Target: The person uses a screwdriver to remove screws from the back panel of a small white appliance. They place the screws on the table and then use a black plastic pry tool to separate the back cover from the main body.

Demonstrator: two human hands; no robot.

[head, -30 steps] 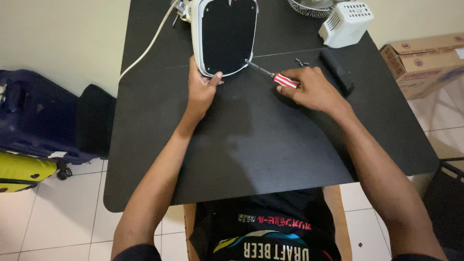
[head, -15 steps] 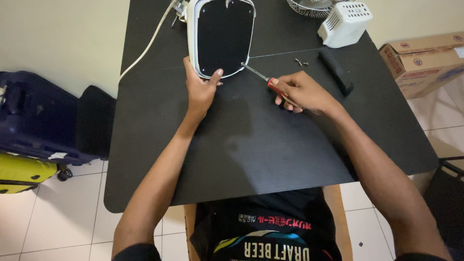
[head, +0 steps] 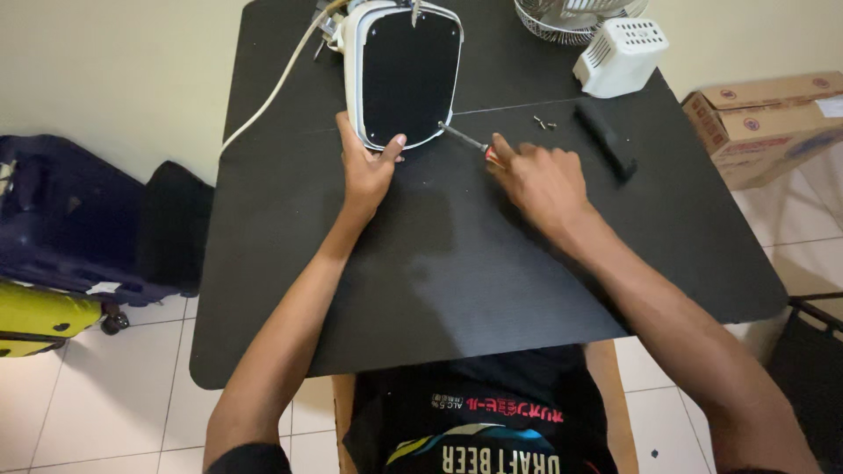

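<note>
Screwdriver (head: 467, 140) tip meets the white fan base (head: 402, 75) at its lower right corner on the black desk (head: 457, 263).

We see our right hand (head: 540, 180) clenched around the handle, mostly hiding it; our left hand (head: 367, 167) grips the base's lower edge, whose top is cut off.

This looks like a room in a home, pressed into service as a makeshift repair spot. A plain black rectangular table (head: 492, 263) stands against a bare cream-painted wall (head: 114, 61) on a floor of pale square tiles (head: 88, 412). Beside the table, dark blue soft luggage (head: 61, 219) and a yellow-green bag (head: 39, 320) are parked on the floor. On the other side sits a brown cardboard box (head: 773, 123). A wire fan guard (head: 571, 17) lies at the table's far edge, a household appliance part.
</note>
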